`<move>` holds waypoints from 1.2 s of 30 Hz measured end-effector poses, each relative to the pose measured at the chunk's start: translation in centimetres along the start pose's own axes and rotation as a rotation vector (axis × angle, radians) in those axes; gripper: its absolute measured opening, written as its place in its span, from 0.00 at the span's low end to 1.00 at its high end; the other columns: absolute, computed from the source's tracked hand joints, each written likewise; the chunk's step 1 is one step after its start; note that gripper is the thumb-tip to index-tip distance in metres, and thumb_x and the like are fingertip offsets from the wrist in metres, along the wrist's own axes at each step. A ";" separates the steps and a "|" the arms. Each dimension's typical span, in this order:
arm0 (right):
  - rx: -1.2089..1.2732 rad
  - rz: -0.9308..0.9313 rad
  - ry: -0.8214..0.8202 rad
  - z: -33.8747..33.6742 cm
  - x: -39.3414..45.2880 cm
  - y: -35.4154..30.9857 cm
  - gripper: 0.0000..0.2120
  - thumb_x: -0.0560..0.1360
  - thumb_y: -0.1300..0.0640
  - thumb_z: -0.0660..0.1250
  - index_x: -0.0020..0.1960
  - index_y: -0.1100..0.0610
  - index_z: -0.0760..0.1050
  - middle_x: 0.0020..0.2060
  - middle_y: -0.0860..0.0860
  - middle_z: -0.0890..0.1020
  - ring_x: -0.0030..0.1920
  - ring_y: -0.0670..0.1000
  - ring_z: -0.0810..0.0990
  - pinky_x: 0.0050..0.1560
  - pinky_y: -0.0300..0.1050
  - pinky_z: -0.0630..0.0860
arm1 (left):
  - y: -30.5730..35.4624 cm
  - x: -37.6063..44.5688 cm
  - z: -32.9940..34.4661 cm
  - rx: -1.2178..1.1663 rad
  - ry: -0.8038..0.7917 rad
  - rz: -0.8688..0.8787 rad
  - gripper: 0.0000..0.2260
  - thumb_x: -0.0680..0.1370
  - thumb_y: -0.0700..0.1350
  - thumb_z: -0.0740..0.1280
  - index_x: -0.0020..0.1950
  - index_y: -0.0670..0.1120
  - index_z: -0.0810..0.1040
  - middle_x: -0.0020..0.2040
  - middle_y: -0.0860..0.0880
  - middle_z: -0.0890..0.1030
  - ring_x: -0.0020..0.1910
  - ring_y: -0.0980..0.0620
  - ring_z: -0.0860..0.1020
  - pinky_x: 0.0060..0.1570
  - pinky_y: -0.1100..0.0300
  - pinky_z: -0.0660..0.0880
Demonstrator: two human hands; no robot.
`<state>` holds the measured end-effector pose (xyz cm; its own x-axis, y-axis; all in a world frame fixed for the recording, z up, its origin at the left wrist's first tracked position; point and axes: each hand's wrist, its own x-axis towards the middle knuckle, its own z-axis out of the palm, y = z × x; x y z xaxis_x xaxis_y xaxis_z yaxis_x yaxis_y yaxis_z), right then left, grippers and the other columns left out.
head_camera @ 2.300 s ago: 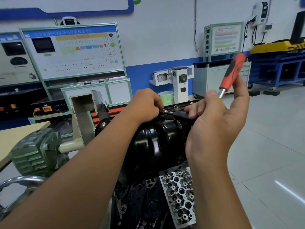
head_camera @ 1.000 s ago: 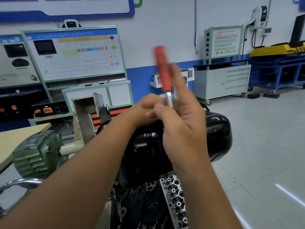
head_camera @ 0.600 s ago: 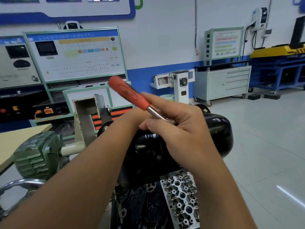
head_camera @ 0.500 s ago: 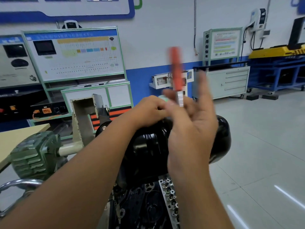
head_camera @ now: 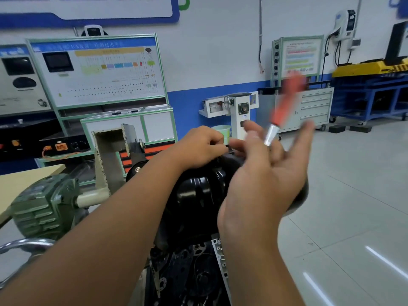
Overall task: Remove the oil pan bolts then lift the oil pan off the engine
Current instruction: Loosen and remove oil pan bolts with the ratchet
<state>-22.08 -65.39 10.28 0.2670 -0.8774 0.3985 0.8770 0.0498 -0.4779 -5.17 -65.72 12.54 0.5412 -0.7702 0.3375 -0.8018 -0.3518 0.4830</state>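
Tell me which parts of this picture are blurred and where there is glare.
Head view: the red tool handle and the right hand's fingertips are motion-blurred; the left hand is fairly sharp; the black oil pan shows glossy highlights; bright streaks lie on the floor.

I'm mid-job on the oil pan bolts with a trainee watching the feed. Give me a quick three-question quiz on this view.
1. True or false: the black oil pan is already lifted clear of the engine.
2. The blurred tool sticking up from the right hand has a handle that is: A blue, B red-orange, C yellow.
3. Fill in: the hand curled at the oil pan's top edge is the ____ hand.

Key: 1 false, it sits on the engine. 2 B. 3 left hand.
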 end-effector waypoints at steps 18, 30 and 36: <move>-0.209 -0.018 -0.209 -2.2 2.9 -0.6 0.36 0.75 0.69 0.66 0.76 0.40 0.70 0.46 0.49 0.88 0.43 0.49 0.85 0.47 0.49 0.85 | 0.2 -0.1 -0.2 0.028 -0.015 0.038 0.09 0.79 0.43 0.68 0.39 0.44 0.78 0.37 0.45 0.79 0.37 0.52 0.76 0.44 0.53 0.77; -0.105 -0.028 0.142 -1.3 2.2 -0.3 0.37 0.76 0.68 0.64 0.79 0.41 0.67 0.42 0.44 0.87 0.38 0.47 0.84 0.41 0.40 0.81 | 0.3 0.1 0.1 0.015 0.005 -0.013 0.14 0.80 0.46 0.69 0.35 0.44 0.73 0.29 0.55 0.71 0.31 0.55 0.68 0.39 0.57 0.68; -0.392 0.051 -0.622 -2.2 3.3 -1.1 0.30 0.68 0.70 0.70 0.62 0.43 0.83 0.43 0.51 0.88 0.44 0.51 0.84 0.51 0.46 0.81 | 0.9 -0.9 -0.4 -0.097 -0.026 -0.013 0.15 0.79 0.44 0.69 0.60 0.36 0.81 0.57 0.35 0.83 0.57 0.38 0.81 0.51 0.58 0.74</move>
<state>-23.03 -69.39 10.37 0.5828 -0.4404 0.6830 0.6815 -0.1930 -0.7060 -6.26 -65.12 12.97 0.5439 -0.7800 0.3096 -0.7655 -0.3099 0.5640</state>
